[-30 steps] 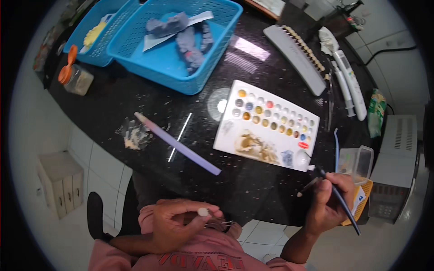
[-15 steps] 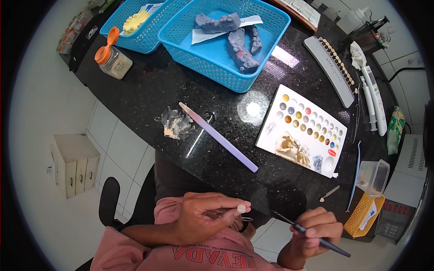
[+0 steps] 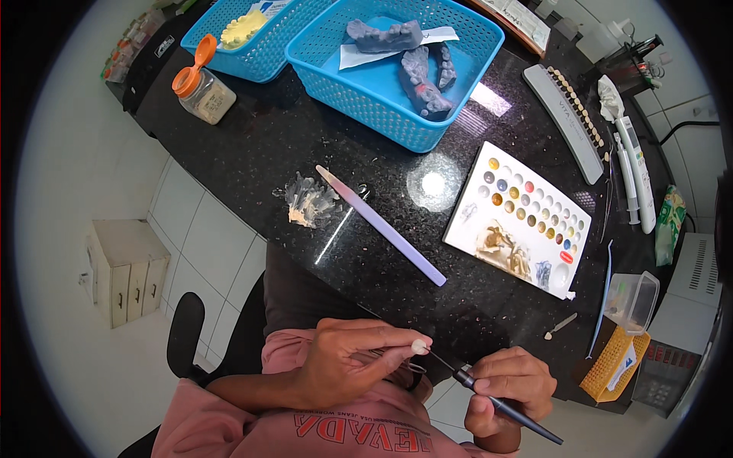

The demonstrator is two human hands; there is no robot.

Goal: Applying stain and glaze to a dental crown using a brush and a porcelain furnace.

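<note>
The left hand [image 3: 336,362] is pinched, thumb against forefinger, on a small whitish piece [image 3: 419,347] at its fingertips, and a metal loop [image 3: 414,369] shows just below those fingers; to its right, the right hand [image 3: 511,385] is closed around the dark handle of a slim tool [image 3: 527,424], whose thin shaft points left to the piece, though whether its tip touches cannot be told. Straight ahead of the right hand lies a white palette [image 3: 471,223], its rows of round wells holding yellow, brown, grey, blue and red colours, with brown and bluish smears on the flat part nearer the hand. Well ahead of the left hand stands a large blue basket [image 3: 366,107] holding grey dental models [image 3: 426,85] and a white paper slip [image 3: 350,58]; to its left a second blue basket [image 3: 256,67] holds a yellow scalloped model [image 3: 243,30] and a printed packet. Ahead and to the left of the left hand is a clear jar [image 3: 211,99], its orange lid [image 3: 187,81] flipped up, pale contents inside. To the right of the right hand sits a yellow basket [image 3: 603,374] with a white and blue packet [image 3: 622,368] in it, and just beyond it a clear plastic box [image 3: 643,301] whose contents are too unclear to name
</note>
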